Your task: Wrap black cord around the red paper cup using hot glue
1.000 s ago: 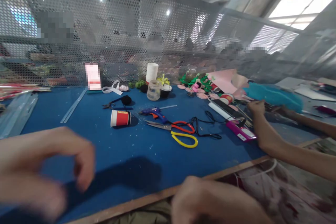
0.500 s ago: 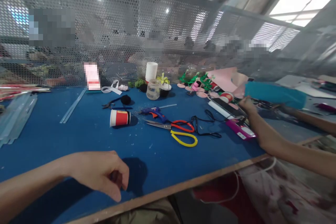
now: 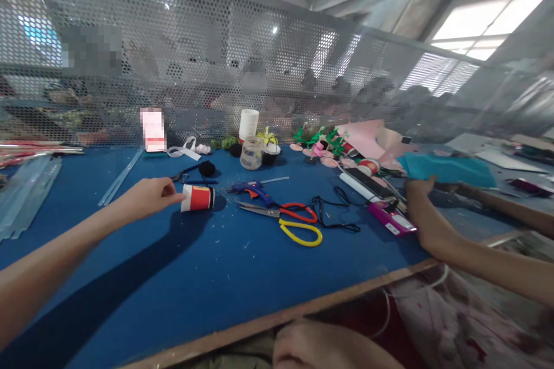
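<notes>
My left hand is stretched out over the blue table, fingers bunched together. Its tips are on the white rim of a red paper cup that lies on its side. Black pliers lie just beyond the cup. To the cup's right are a blue glue gun and scissors with red and yellow handles. My right hand shows only as a blurred shape below the table's near edge, so its fingers cannot be made out.
A co-worker's arm rests on the table's right end, hand near a teal sheet and a magenta box. A black cord, a clear jar, white cups and green trimmings stand by the perforated metal screen. Clear strips lie far left.
My left hand has moved from the near table edge forward to the red cup. My right hand has come back into view at the bottom. The co-worker's hand has shifted slightly.
</notes>
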`<move>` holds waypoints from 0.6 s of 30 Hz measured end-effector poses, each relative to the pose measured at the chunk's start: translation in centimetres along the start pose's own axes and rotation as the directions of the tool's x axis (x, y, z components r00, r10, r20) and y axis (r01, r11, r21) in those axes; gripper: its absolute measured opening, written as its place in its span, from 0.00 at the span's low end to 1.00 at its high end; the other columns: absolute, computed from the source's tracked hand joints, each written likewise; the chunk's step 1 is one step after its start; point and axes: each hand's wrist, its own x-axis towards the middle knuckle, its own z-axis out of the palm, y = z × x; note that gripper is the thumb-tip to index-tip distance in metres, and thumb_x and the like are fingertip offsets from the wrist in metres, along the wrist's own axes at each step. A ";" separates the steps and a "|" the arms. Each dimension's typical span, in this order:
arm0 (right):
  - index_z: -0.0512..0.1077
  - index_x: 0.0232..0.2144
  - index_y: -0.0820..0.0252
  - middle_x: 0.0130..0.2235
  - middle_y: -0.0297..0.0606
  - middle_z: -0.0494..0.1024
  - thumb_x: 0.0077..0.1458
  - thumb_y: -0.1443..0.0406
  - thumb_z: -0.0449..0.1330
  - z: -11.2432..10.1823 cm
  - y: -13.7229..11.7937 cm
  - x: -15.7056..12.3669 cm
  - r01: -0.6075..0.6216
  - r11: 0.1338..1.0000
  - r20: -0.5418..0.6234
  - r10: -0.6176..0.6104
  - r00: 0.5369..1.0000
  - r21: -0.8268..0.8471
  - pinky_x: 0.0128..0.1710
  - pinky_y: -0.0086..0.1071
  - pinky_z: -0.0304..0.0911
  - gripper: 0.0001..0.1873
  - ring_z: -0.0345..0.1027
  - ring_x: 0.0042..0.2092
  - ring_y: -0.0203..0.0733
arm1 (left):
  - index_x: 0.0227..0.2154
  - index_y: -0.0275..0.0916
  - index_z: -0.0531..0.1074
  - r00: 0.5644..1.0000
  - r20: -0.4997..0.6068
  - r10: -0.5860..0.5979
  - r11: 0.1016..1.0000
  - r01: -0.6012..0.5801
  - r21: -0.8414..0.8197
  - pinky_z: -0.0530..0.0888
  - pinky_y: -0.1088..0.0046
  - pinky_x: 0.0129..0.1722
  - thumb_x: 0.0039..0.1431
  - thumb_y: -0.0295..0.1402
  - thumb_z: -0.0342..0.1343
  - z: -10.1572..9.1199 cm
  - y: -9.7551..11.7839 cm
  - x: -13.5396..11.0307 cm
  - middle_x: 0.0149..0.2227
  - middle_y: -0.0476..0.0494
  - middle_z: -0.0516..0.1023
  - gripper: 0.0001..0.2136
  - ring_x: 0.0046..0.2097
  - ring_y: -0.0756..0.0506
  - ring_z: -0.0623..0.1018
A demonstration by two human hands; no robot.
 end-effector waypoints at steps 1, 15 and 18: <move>0.72 0.25 0.57 0.25 0.33 0.74 0.49 0.64 0.50 -1.5 -1.0 0.2 0.060 0.997 0.032 -0.062 0.998 0.040 0.25 0.24 0.57 0.11 0.67 0.27 0.34 | 0.18 0.38 0.67 0.999 0.004 -0.036 0.997 0.037 -0.070 0.60 0.75 0.21 0.39 0.47 0.53 0.4 -0.6 0.5 0.16 0.47 0.70 0.15 0.20 0.48 0.68; 0.62 0.13 0.61 0.25 0.43 0.70 0.33 0.73 0.58 -14.6 1.5 14.9 -0.248 0.968 -0.677 0.163 0.718 -0.030 0.31 0.31 0.54 0.08 0.63 0.37 0.48 | 0.28 0.33 0.73 0.963 0.265 -0.042 0.422 0.258 -0.869 0.68 0.70 0.37 0.37 0.38 0.60 5.9 1.4 2.4 0.28 0.44 0.78 0.15 0.31 0.48 0.74; 0.64 0.22 0.62 0.27 0.42 0.70 0.35 0.70 0.56 -14.2 2.2 14.4 -0.209 0.977 -0.700 0.181 0.691 0.046 0.29 0.31 0.54 0.05 0.64 0.34 0.46 | 0.29 0.33 0.73 0.978 0.207 0.010 0.490 0.176 -0.854 0.67 0.68 0.41 0.38 0.36 0.60 6.3 1.4 1.9 0.32 0.43 0.78 0.14 0.34 0.47 0.74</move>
